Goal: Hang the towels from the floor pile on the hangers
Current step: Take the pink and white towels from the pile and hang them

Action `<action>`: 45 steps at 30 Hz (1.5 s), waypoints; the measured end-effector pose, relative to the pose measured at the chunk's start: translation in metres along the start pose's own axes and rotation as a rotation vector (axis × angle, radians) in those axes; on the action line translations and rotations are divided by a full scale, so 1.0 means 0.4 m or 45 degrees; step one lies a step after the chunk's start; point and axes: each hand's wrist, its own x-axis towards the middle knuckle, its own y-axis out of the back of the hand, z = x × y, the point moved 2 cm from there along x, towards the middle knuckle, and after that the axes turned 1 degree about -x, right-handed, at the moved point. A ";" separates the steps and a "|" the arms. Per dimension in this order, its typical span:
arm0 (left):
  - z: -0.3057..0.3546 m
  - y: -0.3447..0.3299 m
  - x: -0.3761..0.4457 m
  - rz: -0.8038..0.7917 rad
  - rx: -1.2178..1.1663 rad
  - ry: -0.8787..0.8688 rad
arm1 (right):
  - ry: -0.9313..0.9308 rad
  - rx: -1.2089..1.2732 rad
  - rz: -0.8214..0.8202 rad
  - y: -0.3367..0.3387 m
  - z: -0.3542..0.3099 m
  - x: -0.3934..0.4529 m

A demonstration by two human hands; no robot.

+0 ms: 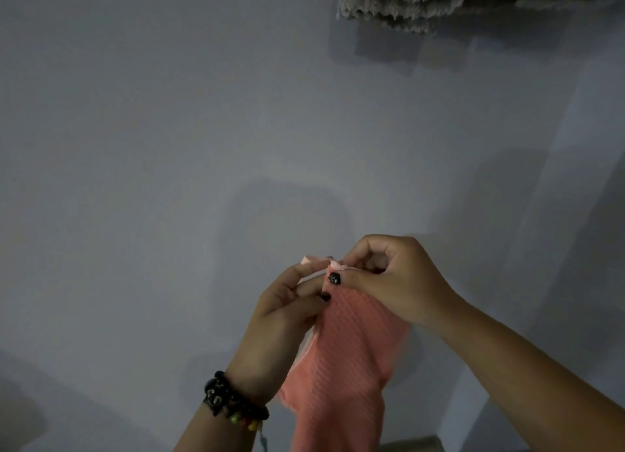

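You are pinching the top edge of the coral towel [341,367] with both hands, left hand [287,313] and right hand [389,279] close together near the wall [169,147]; grey towels [439,2] are hanging far right.

There is only one view, from a camera worn on the person's head. It faces forward at a plain pale grey-blue painted wall [203,130], which fills most of the picture. Taking that wall as the landmark, the camera stands close in front of it. The left hand [291,309] and right hand [389,279], raised between camera and wall, sit very near the lens in the lower middle, forearms entering from the bottom edge. Pale grey ragged-edged cloths [439,2] against the wall's top right show the upper limit of the view.
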 end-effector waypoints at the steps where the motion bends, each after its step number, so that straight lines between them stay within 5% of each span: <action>1: 0.002 -0.007 -0.003 -0.043 -0.004 -0.010 | -0.011 0.006 0.021 0.004 0.000 0.002; 8: -0.004 -0.010 0.013 0.241 0.108 -0.139 | -0.076 -0.003 -0.069 0.003 0.028 0.010; 12: 0.000 0.037 0.036 0.402 -0.052 -0.185 | -0.076 -0.449 -0.290 0.021 0.088 0.000; 15: 0.005 0.076 0.044 0.433 0.003 -0.245 | 0.051 -0.648 -0.214 0.042 0.140 -0.004; 19: 0.012 0.113 0.044 0.399 0.092 -0.288 | -0.118 -0.440 -0.237 0.065 0.170 0.005; 22: 0.022 0.133 0.040 0.364 0.398 -0.408 | -0.325 -0.128 -0.282 0.065 0.164 0.010; 26: 0.031 0.140 0.032 0.421 1.057 -0.587 | -0.251 -0.111 -0.006 0.074 0.140 0.028; 35: -0.011 0.130 0.017 0.423 0.358 -0.321 | -0.026 0.162 0.253 0.062 0.102 0.013; 39: -0.022 0.104 0.021 0.434 0.285 -0.314 | 0.094 0.229 0.336 0.059 0.040 -0.002; 42: -0.034 0.093 0.031 0.429 0.249 -0.317 | -0.109 0.526 0.256 0.049 0.056 -0.001; 45: -0.043 0.083 0.038 0.382 0.161 -0.274 | -0.509 0.871 -0.118 -0.008 0.129 -0.030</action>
